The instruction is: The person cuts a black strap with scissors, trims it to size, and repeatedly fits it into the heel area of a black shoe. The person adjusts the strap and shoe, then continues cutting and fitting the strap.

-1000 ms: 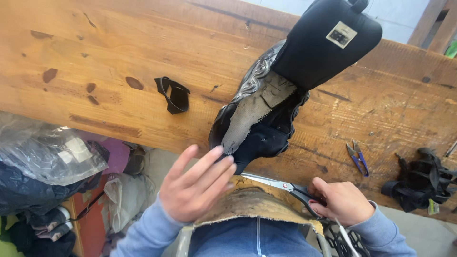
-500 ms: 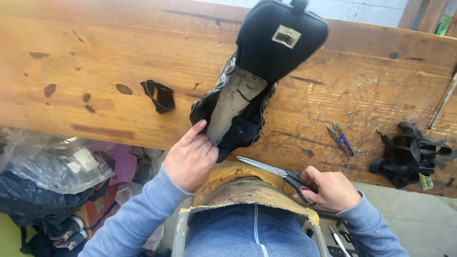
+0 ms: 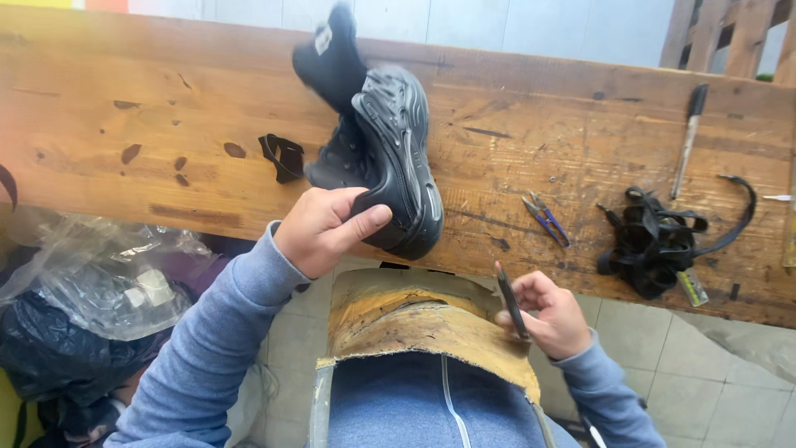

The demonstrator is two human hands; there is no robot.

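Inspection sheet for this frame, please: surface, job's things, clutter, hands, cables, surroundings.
Surface: worn wooden workbench, dark knots and stains.
Job's things: black shoe on the bench edge, ridged sole turned up; scissors, blades closed.
Clutter: small black scrap; thread snips; heap of black straps; pen.
Hands: left hand grips the shoe's sole; right hand holds the scissors.
Cables: nothing seen.
Surroundings: clear plastic bags below left; tiled floor; tan leather apron.

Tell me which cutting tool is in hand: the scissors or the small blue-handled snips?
The scissors, held closed in the right hand. The blue-handled snips lie untouched on the wooden bench.
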